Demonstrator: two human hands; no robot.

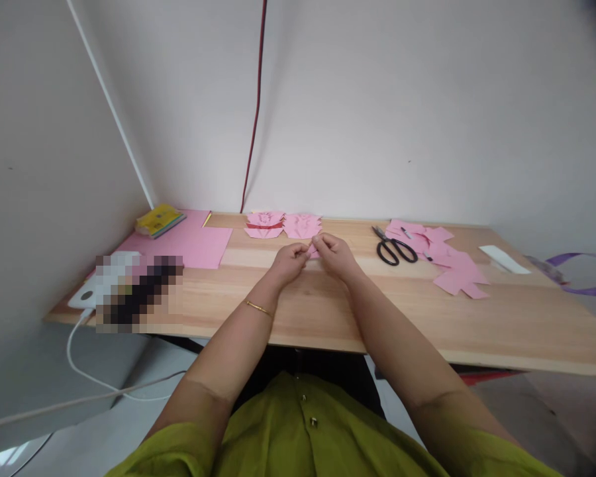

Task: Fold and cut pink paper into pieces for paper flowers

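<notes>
Both hands meet over the middle of the wooden table (328, 318). My left hand (289, 260) and my right hand (334, 255) pinch a small pink paper piece (312, 251) between their fingertips; most of it is hidden by the fingers. Just behind the hands lie two folded pink paper shapes (264, 224) (302, 225) side by side near the wall.
Black scissors (394, 248) lie right of the hands, beside pink paper scraps (451, 265). A pink sheet (198, 244) and a yellow pad (159, 220) lie at the left. A white strip (504, 259) and a purple ribbon (583, 273) sit at far right.
</notes>
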